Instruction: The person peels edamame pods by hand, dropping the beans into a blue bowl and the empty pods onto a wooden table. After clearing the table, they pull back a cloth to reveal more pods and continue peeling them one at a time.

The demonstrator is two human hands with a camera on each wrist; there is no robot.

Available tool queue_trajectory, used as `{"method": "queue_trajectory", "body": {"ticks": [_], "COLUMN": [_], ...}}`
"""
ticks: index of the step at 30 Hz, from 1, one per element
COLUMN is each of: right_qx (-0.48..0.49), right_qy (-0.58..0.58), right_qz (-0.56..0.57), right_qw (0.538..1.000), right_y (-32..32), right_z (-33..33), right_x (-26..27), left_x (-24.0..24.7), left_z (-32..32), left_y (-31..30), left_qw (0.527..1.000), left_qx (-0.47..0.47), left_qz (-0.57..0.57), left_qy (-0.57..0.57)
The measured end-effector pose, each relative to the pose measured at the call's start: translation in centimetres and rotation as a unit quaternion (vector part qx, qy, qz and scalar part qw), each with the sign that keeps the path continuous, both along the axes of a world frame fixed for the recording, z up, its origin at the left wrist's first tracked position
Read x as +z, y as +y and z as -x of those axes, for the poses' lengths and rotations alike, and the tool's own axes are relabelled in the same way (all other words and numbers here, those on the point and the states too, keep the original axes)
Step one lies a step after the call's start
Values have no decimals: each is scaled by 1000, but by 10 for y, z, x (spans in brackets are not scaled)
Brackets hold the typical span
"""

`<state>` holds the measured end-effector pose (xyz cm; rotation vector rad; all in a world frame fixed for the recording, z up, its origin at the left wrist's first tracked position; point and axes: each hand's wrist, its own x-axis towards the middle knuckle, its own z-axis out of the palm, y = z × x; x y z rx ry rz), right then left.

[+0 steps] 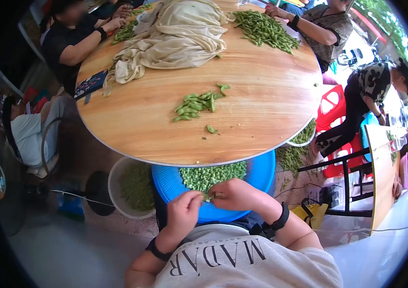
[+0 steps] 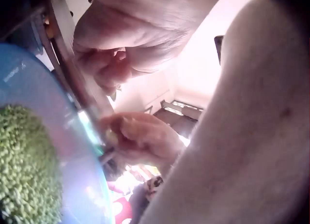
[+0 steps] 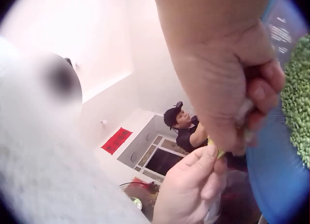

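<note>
Over the blue basin (image 1: 165,192), my left hand (image 1: 182,213) pinches one end of a green soybean pod (image 1: 206,197) between thumb and fingertips. My right hand (image 1: 237,196) grips the pod's other side, its fingers curled inward. Both hands meet at the pod, as the right wrist view also shows, with the left hand (image 3: 186,187) below and the right hand (image 3: 218,83) above. Much of the pod is hidden by the fingers. Shelled green beans (image 1: 209,176) form a heap in the basin beneath the hands.
A round wooden table (image 1: 261,96) stands ahead, bearing a small group of pods (image 1: 197,104), a larger pile (image 1: 264,31) and a beige cloth (image 1: 180,38). Left of the basin is a white bucket (image 1: 117,185) of empty-looking pods. Other people sit around the table.
</note>
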<state>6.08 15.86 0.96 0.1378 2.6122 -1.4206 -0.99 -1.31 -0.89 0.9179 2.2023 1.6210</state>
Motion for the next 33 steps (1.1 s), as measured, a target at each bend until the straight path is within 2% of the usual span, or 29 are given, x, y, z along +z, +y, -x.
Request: {"method": "queue_trajectory", "body": {"ticks": [1, 3, 4, 6, 7, 8, 10, 11, 13, 15, 16, 17, 18, 21, 23, 24, 26, 28, 29, 30, 31, 33], "right_qx": [26, 36, 44, -101, -163, -197, -229, -241, -261, -259, -244, -231, -168, -44, -5, 17, 44, -4, -27, -102, -131, -184], "right_qy": [-19, 23, 43, 132, 119, 160, 121, 133, 160, 188, 192, 194, 221, 177, 167, 162, 190, 196, 198, 177, 129, 26], "right_qz": [-53, -56, -58, -69, -120, -162, -251, -248, -242, -194, -172, -150, -147, -124, -134, -144, -192, -79, -22, 86, 193, 396], "right_qw": [998, 998, 996, 984, 972, 954, 933, 929, 921, 927, 935, 941, 949, 975, 977, 976, 962, 977, 980, 975, 964, 899], "right_y": [3, 20, 31, 46, 54, 63, 79, 83, 87, 90, 89, 87, 85, 64, 53, 50, 45, 46, 47, 46, 47, 47], "right_z": [1, 9, 16, 39, 56, 75, 108, 114, 122, 110, 99, 88, 77, 48, 32, 26, 14, 6, 2, -4, -8, -17], "right_x": [3, 18, 24, 35, 42, 36, 17, 8, -3, 8, 19, 29, 36, 60, 62, 66, 63, 58, 55, 45, 37, 21], "left_x": [-2, -8, -13, -18, -20, -24, -19, -15, 0, 23, 29, 38, 47, 63, 67, 66, 62, 58, 58, 60, 60, 54], "left_z": [6, 28, 42, 60, 65, 69, 75, 78, 80, 72, 69, 67, 65, 62, 59, 55, 47, 42, 37, 30, 24, 15], "left_y": [-5, -29, -44, -66, -72, -77, -73, -71, -61, -40, -30, -19, -8, 26, 41, 43, 44, 44, 43, 41, 40, 38], "left_qw": [999, 992, 984, 941, 902, 879, 900, 908, 966, 992, 998, 999, 999, 987, 966, 966, 968, 973, 982, 985, 982, 980], "left_qx": [26, 76, 93, 143, 175, 197, 180, 173, 128, 92, 65, 41, 16, -67, -129, -180, -203, -209, -186, -160, -131, -94], "left_qz": [26, 81, 143, 286, 364, 404, 344, 313, 204, 76, 6, -12, -28, -22, -2, 31, 33, 24, 26, 27, 26, 23], "left_qy": [17, 53, 61, 109, 150, 159, 199, 218, 92, -37, -26, 9, 42, 144, 225, 183, 144, 99, 20, -58, -135, -176]}}
